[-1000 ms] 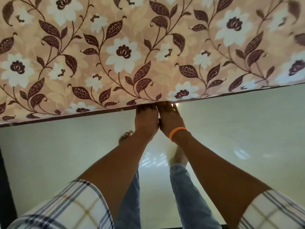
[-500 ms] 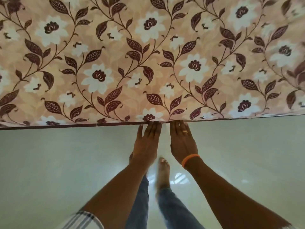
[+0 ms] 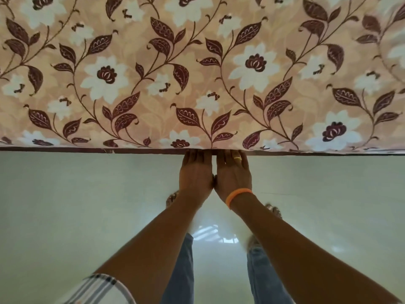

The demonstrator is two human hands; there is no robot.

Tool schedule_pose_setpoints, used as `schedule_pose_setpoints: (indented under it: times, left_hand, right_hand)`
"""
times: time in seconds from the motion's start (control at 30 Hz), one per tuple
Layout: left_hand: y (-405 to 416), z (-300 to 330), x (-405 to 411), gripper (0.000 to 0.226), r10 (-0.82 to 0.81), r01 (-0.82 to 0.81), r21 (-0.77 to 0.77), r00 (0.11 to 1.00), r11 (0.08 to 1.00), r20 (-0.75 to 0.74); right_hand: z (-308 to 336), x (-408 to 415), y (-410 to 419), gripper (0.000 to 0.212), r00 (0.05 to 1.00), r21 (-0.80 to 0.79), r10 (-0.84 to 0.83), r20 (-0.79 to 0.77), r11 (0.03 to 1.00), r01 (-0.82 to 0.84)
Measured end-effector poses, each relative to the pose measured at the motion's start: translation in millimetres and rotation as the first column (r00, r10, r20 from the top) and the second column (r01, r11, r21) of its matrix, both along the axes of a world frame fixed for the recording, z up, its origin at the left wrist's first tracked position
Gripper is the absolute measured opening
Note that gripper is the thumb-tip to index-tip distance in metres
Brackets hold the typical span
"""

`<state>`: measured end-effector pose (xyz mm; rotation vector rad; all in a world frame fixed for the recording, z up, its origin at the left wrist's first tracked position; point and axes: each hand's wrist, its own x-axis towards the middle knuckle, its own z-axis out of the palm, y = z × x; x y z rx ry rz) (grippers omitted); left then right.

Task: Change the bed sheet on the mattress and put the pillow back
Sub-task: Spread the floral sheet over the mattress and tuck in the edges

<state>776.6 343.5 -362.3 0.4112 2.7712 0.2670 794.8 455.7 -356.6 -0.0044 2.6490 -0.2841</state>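
A peach mattress [image 3: 197,73] with white flowers and maroon leaves fills the upper half of the view; its dark-piped near edge runs level across the middle. My left hand [image 3: 195,172] and my right hand [image 3: 233,172] sit side by side at that edge, backs up, fingertips tucked under it and hidden. The right hand wears a gold ring and an orange wristband. No loose sheet or pillow is in view.
Glossy pale green floor [image 3: 76,216] spreads below the mattress edge on both sides. My bare feet and jeans-clad legs [image 3: 182,270] stand on it right under my arms.
The mattress edge has levelled out and the view has drawn closer. My hands stay together at the edge, and my feet have stepped apart.
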Motion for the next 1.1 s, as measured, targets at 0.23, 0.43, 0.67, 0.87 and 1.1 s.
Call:
schedule_pose_setpoints:
  times: [0.23, 0.43, 0.67, 0.87, 1.1]
  left_hand:
    - [48, 30, 11, 0.065, 0.038, 0.05, -0.317, 0.963, 0.947, 0.266]
    - [89, 35, 43, 0.062, -0.305, 0.305, 0.115, 0.952, 0.945, -0.012]
    - [118, -4, 47, 0.108, -0.373, 0.375, -0.028, 0.927, 0.927, 0.044]
    - [128, -24, 50, 0.107, -0.292, 0.293, -0.037, 0.956, 0.955, 0.038]
    - [159, -4, 43, 0.083, -0.171, 0.169, -0.101, 0.985, 0.98, -0.02]
  right_hand:
    - [7, 17, 36, 0.073, 0.989, -0.124, 0.124, 0.079, 0.986, -0.114]
    - [19, 53, 108, 0.072, 0.964, 0.02, -0.169, -0.206, 0.984, 0.177]
    - [-13, 69, 168, 0.117, 0.989, 0.199, -0.114, -0.098, 0.971, 0.132]
    - [-31, 71, 173, 0.119, 0.99, 0.183, -0.13, -0.052, 0.974, 0.137]
    - [-17, 65, 177, 0.111, 0.998, 0.198, -0.054, -0.018, 0.979, 0.056]
